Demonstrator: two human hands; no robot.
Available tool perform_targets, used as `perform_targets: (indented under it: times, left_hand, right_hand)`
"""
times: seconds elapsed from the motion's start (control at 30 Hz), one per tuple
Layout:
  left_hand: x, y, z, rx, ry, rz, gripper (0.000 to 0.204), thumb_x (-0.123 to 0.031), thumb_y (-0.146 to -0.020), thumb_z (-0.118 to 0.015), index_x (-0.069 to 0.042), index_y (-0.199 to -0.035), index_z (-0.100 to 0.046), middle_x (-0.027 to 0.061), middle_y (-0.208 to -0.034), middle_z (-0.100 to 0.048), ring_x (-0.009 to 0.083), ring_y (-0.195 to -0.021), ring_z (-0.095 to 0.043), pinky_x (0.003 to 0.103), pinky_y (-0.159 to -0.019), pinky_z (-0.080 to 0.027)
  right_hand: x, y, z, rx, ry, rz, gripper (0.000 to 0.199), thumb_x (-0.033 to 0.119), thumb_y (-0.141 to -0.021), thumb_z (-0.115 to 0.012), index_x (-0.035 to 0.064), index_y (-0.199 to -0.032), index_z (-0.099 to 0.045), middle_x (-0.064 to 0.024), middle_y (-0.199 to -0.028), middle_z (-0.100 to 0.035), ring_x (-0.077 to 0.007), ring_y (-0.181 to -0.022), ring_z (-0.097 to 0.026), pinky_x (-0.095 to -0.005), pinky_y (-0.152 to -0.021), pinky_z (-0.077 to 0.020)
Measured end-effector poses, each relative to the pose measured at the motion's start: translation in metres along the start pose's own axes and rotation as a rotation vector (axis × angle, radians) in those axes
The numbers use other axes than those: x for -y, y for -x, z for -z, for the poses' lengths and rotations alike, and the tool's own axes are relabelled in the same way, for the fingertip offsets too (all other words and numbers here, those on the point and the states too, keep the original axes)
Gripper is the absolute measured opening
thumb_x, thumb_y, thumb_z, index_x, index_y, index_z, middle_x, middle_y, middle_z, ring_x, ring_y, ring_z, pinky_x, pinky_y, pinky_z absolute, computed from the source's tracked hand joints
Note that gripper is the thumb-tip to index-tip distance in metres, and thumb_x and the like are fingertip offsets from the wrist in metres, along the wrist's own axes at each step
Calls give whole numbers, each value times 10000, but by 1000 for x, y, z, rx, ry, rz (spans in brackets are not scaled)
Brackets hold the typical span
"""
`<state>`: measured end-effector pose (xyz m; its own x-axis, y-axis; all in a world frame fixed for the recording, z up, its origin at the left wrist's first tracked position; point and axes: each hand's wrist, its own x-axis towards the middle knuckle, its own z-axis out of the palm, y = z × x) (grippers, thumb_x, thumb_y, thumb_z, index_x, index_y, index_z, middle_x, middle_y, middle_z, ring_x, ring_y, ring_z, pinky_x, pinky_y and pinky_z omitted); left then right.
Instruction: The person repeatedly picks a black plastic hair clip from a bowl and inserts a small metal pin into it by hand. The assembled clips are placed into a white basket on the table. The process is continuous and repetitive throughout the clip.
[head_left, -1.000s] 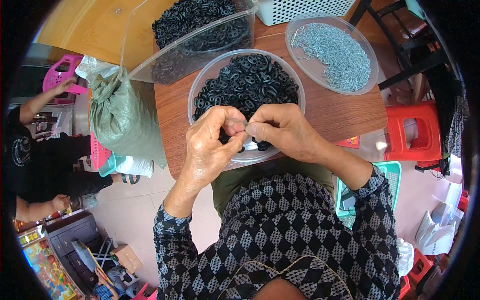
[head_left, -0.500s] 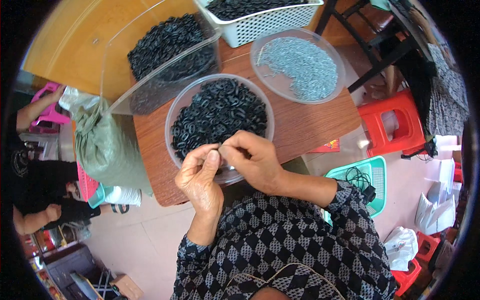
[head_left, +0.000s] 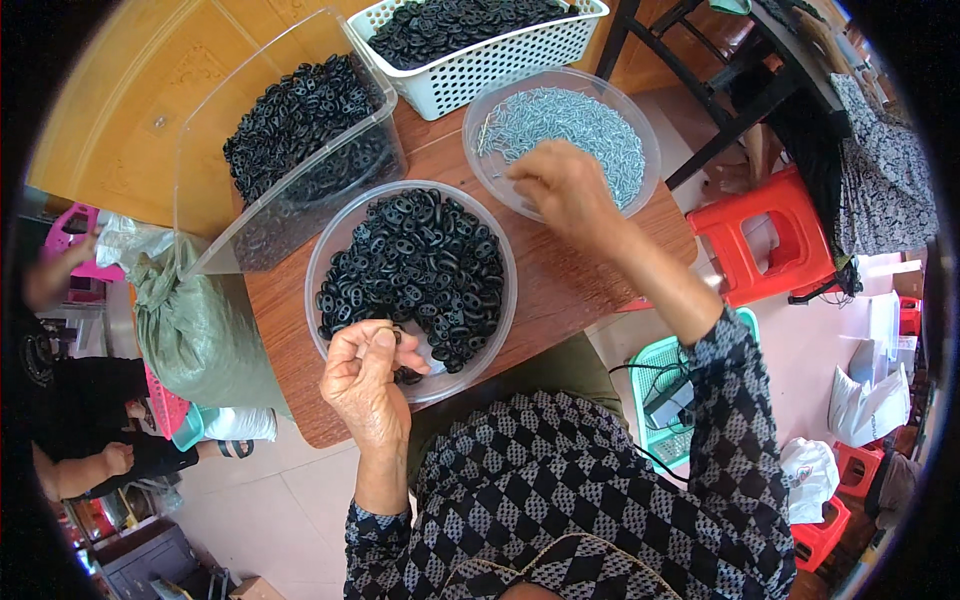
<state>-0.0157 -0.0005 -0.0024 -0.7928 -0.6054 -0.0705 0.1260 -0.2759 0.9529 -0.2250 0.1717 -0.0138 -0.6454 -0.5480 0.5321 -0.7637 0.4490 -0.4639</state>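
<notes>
My left hand (head_left: 368, 375) is closed in a pinch over the near edge of a round clear bowl (head_left: 512, 290). What its fingertips hold is too small to make out. Heaped in this bowl are small black oval pieces with two holes (head_left: 415, 265). My right hand (head_left: 570, 190) hovers over a second round clear bowl (head_left: 650, 165), its fingers bent down and partly hidden under the hand. Small silver screw-like metal pieces (head_left: 575, 118) are spread in that bowl.
A clear plastic bin (head_left: 290, 215) and a white perforated basket (head_left: 490, 80) hold more black pieces at the back of the wooden table (head_left: 560, 290). A red stool (head_left: 760, 235) and a green basket (head_left: 665, 350) stand right. A sack (head_left: 205, 330) and another person (head_left: 90, 400) are left.
My hands have come apart. The right one moved away to the upper right, over the metal pieces; the left stays pinched by the near bowl. The view has shifted slightly.
</notes>
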Motion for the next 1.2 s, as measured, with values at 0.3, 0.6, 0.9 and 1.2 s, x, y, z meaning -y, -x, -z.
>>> perform_targets:
  times: [0.3, 0.6, 0.9, 1.2]
  left_hand:
    - [3, 3, 3, 29, -113, 6, 160, -59, -847, -599, 50, -964, -592, 95, -714, -619, 129, -541, -562, 250, -505, -485]
    - [3, 4, 4, 65, -76, 20, 146, -25, -828, -614, 61, -943, -588, 124, -775, -638, 130, -589, -589, 227, -531, -496]
    - [1, 2, 2, 86, 27, 89, 111, -25, -845, -589, 62, -909, -564, 177, -808, -640, 158, -582, -613, 223, -482, -496]
    - [2, 3, 7, 67, 6, 56, 162, -14, -825, -613, 57, -968, -587, 128, -771, -639, 125, -566, -585, 217, -501, -479]
  right_hand:
    - [-39, -17, -16, 270, 230, 104, 58, 37, -675, -634, 57, -729, -630, -100, -716, -529, -287, -754, -530, -401, -649, -430]
    - [-38, -22, -10, 322, 160, 193, 34, 19, -642, -589, 23, -676, -595, -165, -743, -572, -355, -756, -561, -447, -622, -463]
    - [-50, -19, -23, 291, 275, 267, 76, 50, -710, -546, -6, -668, -515, -178, -724, -545, -360, -738, -548, -447, -619, -448]
    - [46, -4, 7, 308, -440, -169, 58, 39, -772, -618, 19, -818, -590, -18, -712, -555, -85, -655, -512, -230, -587, -411]
